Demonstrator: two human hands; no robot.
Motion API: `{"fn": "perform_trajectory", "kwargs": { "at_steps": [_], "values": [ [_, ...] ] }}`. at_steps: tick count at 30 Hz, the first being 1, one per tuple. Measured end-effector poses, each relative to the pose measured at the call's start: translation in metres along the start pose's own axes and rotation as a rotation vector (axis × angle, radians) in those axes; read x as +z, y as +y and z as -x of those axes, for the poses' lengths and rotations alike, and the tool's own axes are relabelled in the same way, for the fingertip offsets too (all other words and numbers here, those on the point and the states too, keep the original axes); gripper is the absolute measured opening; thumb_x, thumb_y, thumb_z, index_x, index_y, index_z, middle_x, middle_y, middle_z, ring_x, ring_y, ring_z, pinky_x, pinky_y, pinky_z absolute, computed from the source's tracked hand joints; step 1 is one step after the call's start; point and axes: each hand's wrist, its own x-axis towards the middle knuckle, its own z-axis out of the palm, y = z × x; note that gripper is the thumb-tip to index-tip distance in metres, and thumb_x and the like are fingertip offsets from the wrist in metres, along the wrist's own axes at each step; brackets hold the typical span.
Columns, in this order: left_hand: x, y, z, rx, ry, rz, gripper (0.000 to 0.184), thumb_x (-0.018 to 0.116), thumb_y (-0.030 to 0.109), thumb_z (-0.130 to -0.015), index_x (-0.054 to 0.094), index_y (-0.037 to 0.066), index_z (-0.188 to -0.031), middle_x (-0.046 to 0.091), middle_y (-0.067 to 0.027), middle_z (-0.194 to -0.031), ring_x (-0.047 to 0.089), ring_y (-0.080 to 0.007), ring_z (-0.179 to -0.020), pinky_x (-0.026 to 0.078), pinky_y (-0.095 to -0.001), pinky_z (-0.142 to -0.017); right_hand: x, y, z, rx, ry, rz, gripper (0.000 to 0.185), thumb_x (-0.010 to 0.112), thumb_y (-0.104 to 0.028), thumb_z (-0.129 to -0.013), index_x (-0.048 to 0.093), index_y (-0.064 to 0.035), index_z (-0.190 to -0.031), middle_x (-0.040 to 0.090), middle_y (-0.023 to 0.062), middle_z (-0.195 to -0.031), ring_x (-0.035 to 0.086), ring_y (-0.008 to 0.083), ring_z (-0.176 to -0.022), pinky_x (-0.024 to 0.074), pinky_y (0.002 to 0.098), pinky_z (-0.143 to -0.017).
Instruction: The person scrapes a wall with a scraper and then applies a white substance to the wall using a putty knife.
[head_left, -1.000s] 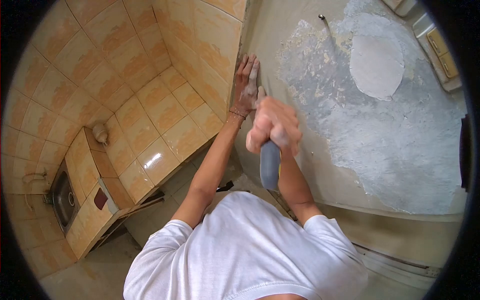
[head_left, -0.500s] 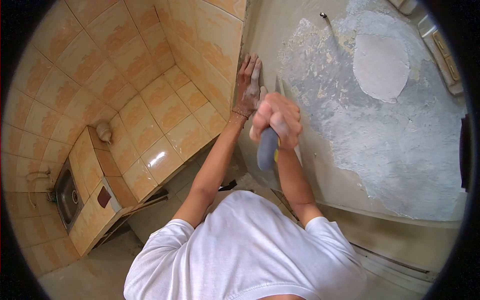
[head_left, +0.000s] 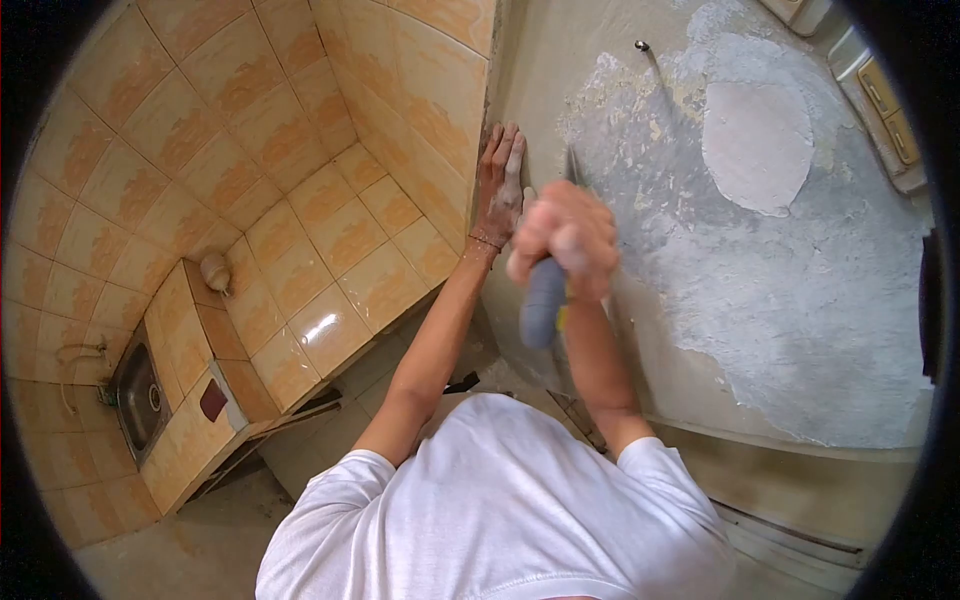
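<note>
My left hand (head_left: pixel 500 190) lies flat with its fingers stretched out at the edge where the tiled wall meets the plastered wall (head_left: pixel 640 290). Whitish dust coats its fingers. Close beside it on the right, my right hand (head_left: pixel 568 240) is wrapped round the grey and yellow handle of a scraper (head_left: pixel 543 305). The thin blade shows beyond the fist, nearly edge-on, against the plaster. Most of the grip is hidden by my fingers, which are slightly blurred. A rough grey-white area with flaking paint (head_left: pixel 700 260) spreads to the right.
A pale smooth patch (head_left: pixel 758 145) and a small metal fitting (head_left: pixel 642 46) are on the wall. Switch plates (head_left: pixel 885 110) sit at the upper right. On the left are an orange-tiled counter (head_left: pixel 320 270), a metal sink (head_left: pixel 140 395) and a round pale object (head_left: pixel 214 270).
My right hand and the scraper have shifted slightly right, and more of the blade shows. My left hand stays on the wall. The whole view has dropped a little in frame.
</note>
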Motion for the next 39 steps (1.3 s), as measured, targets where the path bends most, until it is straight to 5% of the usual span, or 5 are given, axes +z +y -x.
{"fn": "perform_trajectory", "kwargs": {
  "at_steps": [7, 9, 11, 13, 39],
  "values": [
    [-0.017, 0.020, -0.022, 0.029, 0.034, 0.064, 0.064, 0.045, 0.033, -0.090, 0.032, 0.000, -0.143, 0.027, -0.0160, -0.150, 0.026, -0.0415, -0.136, 0.022, -0.0500, -0.113, 0.002, -0.004, -0.017, -0.033, 0.091, -0.320, 0.022, 0.045, 0.012, -0.083, 0.043, -0.0031, -0.067, 0.034, 0.0005, -0.046, 0.031, 0.0121, -0.036, 0.0283, 0.0258, -0.035],
    [-0.043, 0.054, -0.060, -0.743, -0.590, 0.001, 0.063, 0.050, 0.028, -0.089, 0.032, 0.000, -0.143, 0.029, -0.0163, -0.149, 0.027, -0.0408, -0.135, 0.023, -0.0500, -0.113, 0.015, 0.020, -0.001, 0.101, 0.135, -0.028, 0.024, 0.045, 0.013, -0.082, 0.039, -0.0044, -0.067, 0.033, 0.0006, -0.045, 0.029, 0.0114, -0.034, 0.0285, 0.0250, -0.034],
    [-0.032, 0.038, -0.047, -0.737, -0.606, -0.036, 0.061, 0.053, 0.022, -0.088, 0.034, 0.000, -0.142, 0.031, -0.0160, -0.147, 0.028, -0.0396, -0.135, 0.024, -0.0493, -0.113, 0.019, 0.013, -0.002, 0.041, 0.242, -0.007, 0.025, 0.048, 0.012, -0.082, 0.037, -0.0035, -0.065, 0.034, 0.0011, -0.046, 0.031, 0.0133, -0.034, 0.0307, 0.0269, -0.034],
    [-0.011, 0.009, -0.012, 0.027, 0.024, 0.036, 0.062, 0.057, 0.020, -0.087, 0.034, 0.001, -0.141, 0.030, -0.0153, -0.147, 0.028, -0.0381, -0.136, 0.024, -0.0482, -0.113, 0.007, -0.006, -0.007, -0.006, 0.121, -0.128, 0.027, 0.052, 0.011, -0.081, 0.037, -0.0027, -0.064, 0.035, 0.0017, -0.047, 0.033, 0.0148, -0.036, 0.0331, 0.0285, -0.035],
    [0.012, -0.024, 0.009, 0.042, -0.060, -0.266, 0.059, 0.050, 0.008, -0.087, 0.032, 0.001, -0.142, 0.033, -0.0139, -0.147, 0.028, -0.0336, -0.137, 0.026, -0.0421, -0.114, 0.024, 0.009, 0.015, 0.004, -0.071, -0.116, 0.028, 0.056, 0.017, -0.072, 0.054, 0.0052, -0.098, 0.050, 0.0056, -0.057, 0.047, 0.0197, -0.043, 0.0398, 0.0305, -0.039]
  ]
}}
